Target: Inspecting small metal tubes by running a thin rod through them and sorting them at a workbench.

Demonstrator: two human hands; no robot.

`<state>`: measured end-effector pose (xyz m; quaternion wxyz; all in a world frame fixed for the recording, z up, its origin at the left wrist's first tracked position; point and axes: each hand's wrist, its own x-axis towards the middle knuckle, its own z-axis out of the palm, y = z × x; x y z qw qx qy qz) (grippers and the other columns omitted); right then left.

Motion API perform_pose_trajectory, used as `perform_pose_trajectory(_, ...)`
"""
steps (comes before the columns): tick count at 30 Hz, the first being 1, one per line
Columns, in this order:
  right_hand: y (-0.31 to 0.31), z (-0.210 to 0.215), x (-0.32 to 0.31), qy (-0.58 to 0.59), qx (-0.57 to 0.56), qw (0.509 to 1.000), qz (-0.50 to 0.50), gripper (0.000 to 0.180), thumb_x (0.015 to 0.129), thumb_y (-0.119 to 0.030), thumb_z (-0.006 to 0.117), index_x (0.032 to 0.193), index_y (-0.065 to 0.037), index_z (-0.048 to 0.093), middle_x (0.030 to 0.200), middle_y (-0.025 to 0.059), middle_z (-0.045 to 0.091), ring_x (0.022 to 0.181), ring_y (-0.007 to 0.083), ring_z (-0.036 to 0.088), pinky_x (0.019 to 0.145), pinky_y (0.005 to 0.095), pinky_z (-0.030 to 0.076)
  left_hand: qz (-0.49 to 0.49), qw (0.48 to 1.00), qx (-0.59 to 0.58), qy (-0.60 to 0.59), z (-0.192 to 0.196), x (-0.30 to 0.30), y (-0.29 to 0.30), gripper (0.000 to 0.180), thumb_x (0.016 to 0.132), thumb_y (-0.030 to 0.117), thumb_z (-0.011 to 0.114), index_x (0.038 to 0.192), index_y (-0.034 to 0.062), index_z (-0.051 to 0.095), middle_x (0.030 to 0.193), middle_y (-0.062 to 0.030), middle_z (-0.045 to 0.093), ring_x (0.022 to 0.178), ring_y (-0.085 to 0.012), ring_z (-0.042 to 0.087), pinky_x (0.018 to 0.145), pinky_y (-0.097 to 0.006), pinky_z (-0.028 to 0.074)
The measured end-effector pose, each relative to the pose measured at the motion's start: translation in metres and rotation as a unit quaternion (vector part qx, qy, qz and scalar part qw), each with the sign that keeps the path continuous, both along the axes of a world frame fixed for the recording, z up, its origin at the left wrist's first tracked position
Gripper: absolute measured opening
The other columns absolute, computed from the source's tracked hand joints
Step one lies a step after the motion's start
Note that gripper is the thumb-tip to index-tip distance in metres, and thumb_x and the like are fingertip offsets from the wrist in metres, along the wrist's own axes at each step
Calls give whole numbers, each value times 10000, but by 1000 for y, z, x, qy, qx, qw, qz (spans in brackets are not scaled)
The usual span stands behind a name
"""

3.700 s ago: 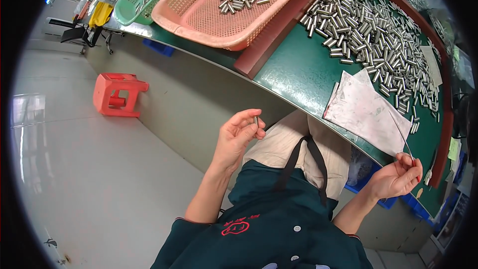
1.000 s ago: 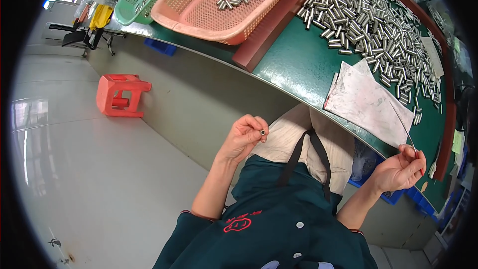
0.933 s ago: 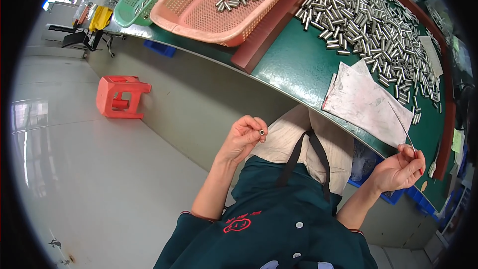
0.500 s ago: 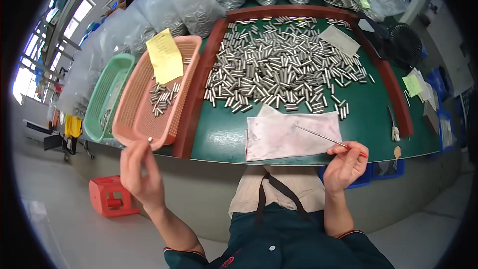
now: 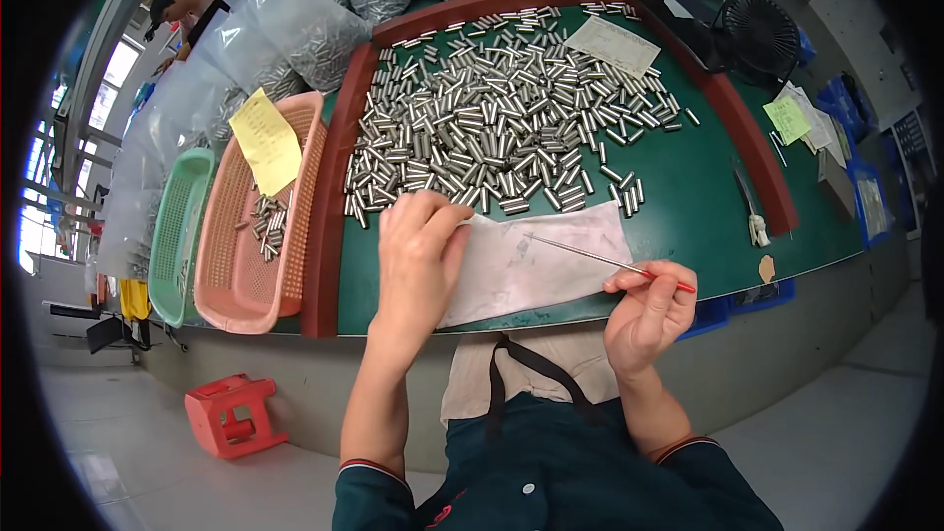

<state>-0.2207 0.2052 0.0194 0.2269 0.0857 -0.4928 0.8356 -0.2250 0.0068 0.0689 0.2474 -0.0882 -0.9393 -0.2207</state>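
My right hand (image 5: 649, 320) grips a thin metal rod with a red handle (image 5: 590, 256), its tip over a stained pale cloth (image 5: 536, 280) lying at the table's front. My left hand (image 5: 418, 256) is above the cloth's left end, beside the near edge of a spread of short metal pins (image 5: 492, 128). Its fingers are bent together, and what is at their tips is hidden. Left of the table's dark red rail stands a pink basket (image 5: 221, 285) holding several pins and a yellow note (image 5: 265, 143).
A green basket (image 5: 169, 285) stands left of the pink one. Clear bags of pins (image 5: 324, 44) line the back. A black fan (image 5: 757, 34) is at right; a white paper slip (image 5: 615, 44) lies on the pins. A red stool (image 5: 236, 418) is on the floor.
My left hand has moved right, from the pink basket's near edge, where a small metal piece showed at its fingertips, to the cloth and pins. My right hand keeps hold of the rod. The view has shifted.
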Motion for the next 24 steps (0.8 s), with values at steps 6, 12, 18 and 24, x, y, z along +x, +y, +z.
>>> perform_pose_trajectory(6,2,-4,1,35,-17,999,23,152,900,-122,388,910,20,439,648,132,530,527,177,529,523,300,489,-2,998,-34,-44,-6,-26,7,194,630,22,631,819,31,589,793,-70,492,786,-230,461,691,-331,350)
perform_pose_trajectory(12,2,-4,1,40,-17,999,23,150,897,-118,391,904,23,441,647,136,529,526,175,525,523,300,489,7,996,-60,-60,-8,-30,11,198,629,54,659,803,-1,581,763,-97,514,767,-259,489,687,-346,375)
perform_pose_trajectory(18,1,-4,2,40,-10,999,24,139,895,-102,388,903,26,442,646,136,529,528,171,525,529,296,489,11,998,-37,-48,-14,-32,11,162,625,21,637,767,-2,563,704,-101,529,693,-265,505,645,-354,392)
perform_pose_trajectory(24,1,-4,3,40,-2,999,19,132,894,-93,385,905,25,445,649,135,532,528,168,525,531,294,489,11,998,-30,-52,-20,-35,11,163,619,9,591,779,13,559,709,-114,514,730,-276,496,680,-376,385)
